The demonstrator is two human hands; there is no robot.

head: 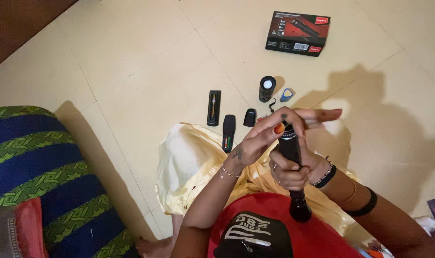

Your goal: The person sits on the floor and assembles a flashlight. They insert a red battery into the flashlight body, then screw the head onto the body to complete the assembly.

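Observation:
My right hand [294, 169] grips the middle of a black torch body [294, 179], held upright over my lap, its wider end down by my red top. My left hand [275, 129] has its fingers closed around the torch's upper end. On the tiled floor just beyond lie a black torch head [267, 88] with a lens, a small blue piece [287, 94], a small black cap [249, 117], a black bar with coloured marks [228, 132] and a flat black holder with a slim metal part [213, 107].
A black and red box [297, 33] lies farther out on the cream tiles [131, 57]. A blue and green patterned cushion [45, 172] sits at the left. Pale yellow cloth [189, 162] covers my lap. Dark wood [17, 24] shows at top left.

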